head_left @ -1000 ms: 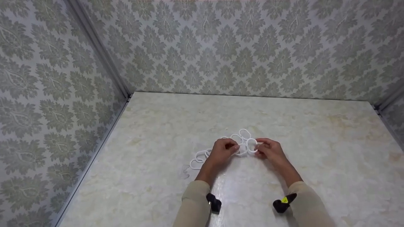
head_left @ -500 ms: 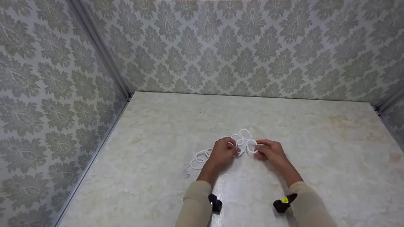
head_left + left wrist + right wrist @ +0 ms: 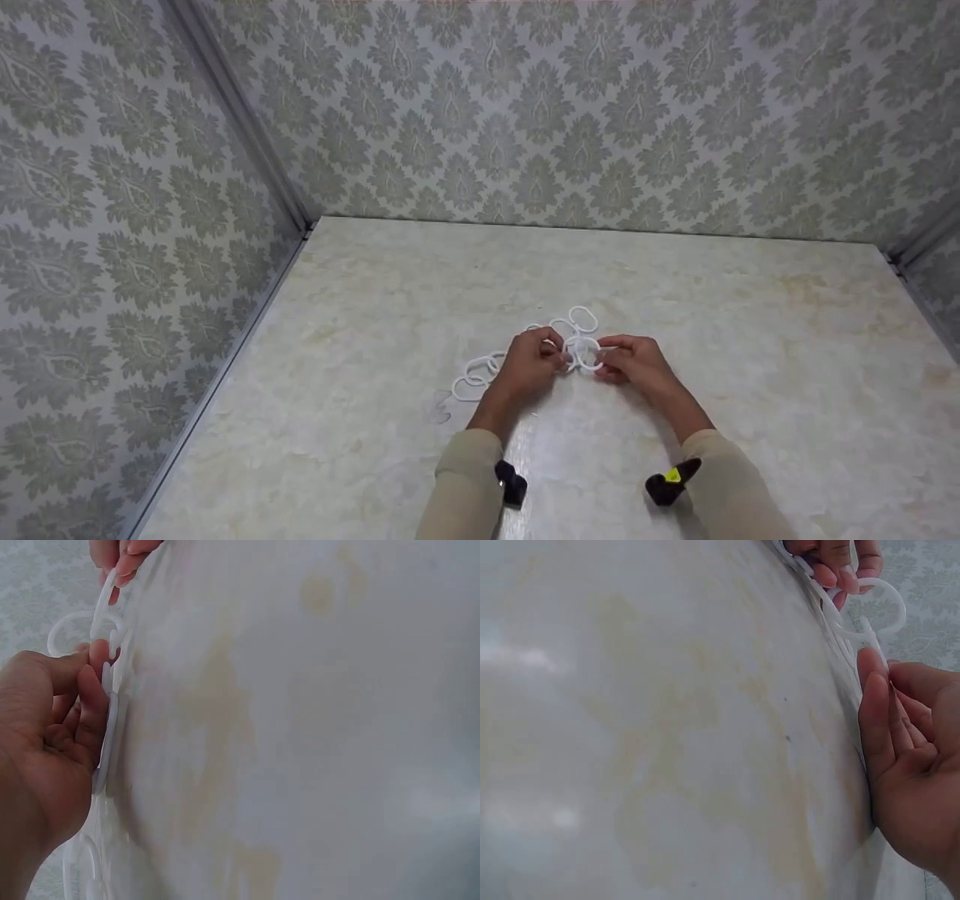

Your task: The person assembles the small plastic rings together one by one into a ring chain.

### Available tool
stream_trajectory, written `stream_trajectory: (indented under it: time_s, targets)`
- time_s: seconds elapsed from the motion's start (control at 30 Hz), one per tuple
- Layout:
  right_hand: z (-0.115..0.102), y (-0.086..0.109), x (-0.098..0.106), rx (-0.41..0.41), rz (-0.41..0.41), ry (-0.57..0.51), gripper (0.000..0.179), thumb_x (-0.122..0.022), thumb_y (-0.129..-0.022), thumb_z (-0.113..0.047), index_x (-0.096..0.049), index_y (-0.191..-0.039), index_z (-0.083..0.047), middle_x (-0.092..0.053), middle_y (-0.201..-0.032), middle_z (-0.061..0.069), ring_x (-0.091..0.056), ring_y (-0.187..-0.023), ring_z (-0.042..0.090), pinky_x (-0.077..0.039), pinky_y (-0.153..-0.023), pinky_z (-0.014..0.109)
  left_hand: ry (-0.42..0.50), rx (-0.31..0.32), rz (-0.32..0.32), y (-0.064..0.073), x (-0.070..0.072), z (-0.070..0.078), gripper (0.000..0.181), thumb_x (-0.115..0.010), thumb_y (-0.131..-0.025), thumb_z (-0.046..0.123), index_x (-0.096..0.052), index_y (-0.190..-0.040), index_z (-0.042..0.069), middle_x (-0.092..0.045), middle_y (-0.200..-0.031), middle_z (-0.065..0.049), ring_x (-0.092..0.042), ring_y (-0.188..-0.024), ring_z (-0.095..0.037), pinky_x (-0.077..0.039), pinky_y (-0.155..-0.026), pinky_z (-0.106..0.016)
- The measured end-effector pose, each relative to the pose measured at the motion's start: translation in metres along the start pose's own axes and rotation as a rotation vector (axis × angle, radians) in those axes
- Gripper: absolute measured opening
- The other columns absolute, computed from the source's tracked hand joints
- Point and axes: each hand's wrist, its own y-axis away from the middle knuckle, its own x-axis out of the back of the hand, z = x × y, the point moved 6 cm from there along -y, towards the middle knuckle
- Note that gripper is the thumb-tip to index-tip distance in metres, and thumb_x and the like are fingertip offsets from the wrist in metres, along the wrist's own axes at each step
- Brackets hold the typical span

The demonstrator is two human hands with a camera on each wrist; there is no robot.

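Note:
My right hand (image 3: pixel 636 364) pinches a thin white plastic ring (image 3: pixel 880 652) between thumb and fingertips. One free end of that ring shows in the right wrist view, so it has a gap. My left hand (image 3: pixel 529 367) pinches another white ring (image 3: pixel 903 609), and more white links lie under and beside its fingers. The two held rings overlap between the hands; whether one is hooked through the other I cannot tell. Behind the hands, a white oval ring (image 3: pixel 572 308) lies on the table. Several linked rings (image 3: pixel 454 388) trail left of the left wrist, partly hidden by it.
The marbled table (image 3: pixel 375 300) reaches back to a patterned wall (image 3: pixel 540 112), with another wall (image 3: pixel 112 247) on the left. A faint greyish clear shape (image 3: pixel 441 409) is on the table beside the trailing rings. Black wrist cameras (image 3: pixel 511 484) sit on both sleeves.
My right hand has moved a little left with its ring, which now overlaps the left hand's ring. Earlier, the left hand tilted its ring; it has since stayed nearly still.

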Motion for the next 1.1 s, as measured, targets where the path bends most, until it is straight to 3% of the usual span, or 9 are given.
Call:
stream_trajectory:
  time_s: [0.23, 0.33, 0.53, 0.63, 0.87, 0.97, 1.1]
  targets:
    - [-0.001, -0.001, 0.001, 0.045, 0.026, -0.063, 0.041, -0.059, -0.098, -0.005, -0.055, -0.135, 0.011, -0.07, -0.081, -0.01, -0.065, -0.067, 0.001, -0.055, -0.064, 0.017, -0.112, -0.055, -0.008, -0.002, -0.002, 0.001, 0.006, -0.067, -0.089, 0.005, -0.069, -0.094, 0.006, -0.069, -0.085, -0.001, -0.06, -0.076, -0.003, -0.05, -0.075, -0.021]
    - [-0.002, -0.001, 0.002, 0.078, 0.013, -0.039, 0.039, -0.057, -0.1, -0.007, -0.056, -0.135, 0.01, -0.066, -0.081, -0.011, -0.061, -0.069, 0.001, -0.052, -0.062, 0.018, -0.181, -0.076, -0.007, -0.002, -0.003, 0.002, 0.01, -0.067, -0.087, 0.011, -0.072, -0.095, 0.007, -0.067, -0.08, 0.001, -0.056, -0.07, -0.003, -0.047, -0.07, -0.02]
    - [-0.003, 0.001, 0.001, 0.127, -0.067, 0.104, 0.034, -0.059, -0.102, -0.012, -0.062, -0.129, 0.008, -0.067, -0.086, -0.014, -0.059, -0.073, 0.002, -0.048, -0.063, 0.02, -0.279, -0.088, -0.01, 0.0, -0.004, 0.003, 0.02, -0.068, -0.093, 0.032, -0.079, -0.094, 0.015, -0.062, -0.068, 0.009, -0.05, -0.061, -0.001, -0.042, -0.062, -0.019]
    - [-0.003, 0.002, -0.002, 0.155, -0.118, 0.121, 0.033, -0.062, -0.1, -0.012, -0.062, -0.124, 0.01, -0.068, -0.084, -0.015, -0.058, -0.072, 0.001, -0.047, -0.062, 0.02, -0.335, -0.1, -0.016, 0.001, -0.005, 0.003, 0.022, -0.068, -0.093, 0.032, -0.082, -0.092, 0.015, -0.067, -0.071, 0.01, -0.05, -0.064, 0.0, -0.041, -0.064, -0.018]
    - [-0.007, 0.001, -0.006, 0.175, -0.227, 0.092, 0.026, -0.065, -0.098, -0.011, -0.064, -0.114, 0.009, -0.073, -0.082, -0.015, -0.058, -0.066, 0.001, -0.047, -0.059, 0.02, -0.403, -0.067, -0.038, 0.001, -0.008, 0.004, 0.018, -0.069, -0.09, 0.029, -0.082, -0.093, 0.017, -0.073, -0.076, 0.006, -0.053, -0.066, -0.001, -0.045, -0.065, -0.019]
    - [-0.015, -0.002, -0.004, 0.198, -0.184, 0.106, 0.024, -0.064, -0.099, -0.012, -0.065, -0.11, 0.009, -0.073, -0.082, -0.012, -0.058, -0.067, 0.001, -0.046, -0.06, 0.019, -0.414, -0.082, -0.039, 0.002, -0.008, 0.005, 0.017, -0.07, -0.09, 0.028, -0.082, -0.093, 0.016, -0.073, -0.075, 0.006, -0.053, -0.065, 0.0, -0.045, -0.065, -0.018]
    - [-0.037, -0.007, -0.007, 0.348, -0.065, 0.312, 0.018, -0.064, -0.099, -0.008, -0.07, -0.106, 0.008, -0.074, -0.089, 0.004, -0.062, -0.078, 0.007, -0.048, -0.069, 0.02, -0.372, -0.104, -0.054, 0.004, -0.007, 0.005, 0.015, -0.071, -0.091, 0.026, -0.082, -0.092, 0.015, -0.072, -0.074, 0.006, -0.052, -0.063, 0.002, -0.044, -0.065, -0.017]
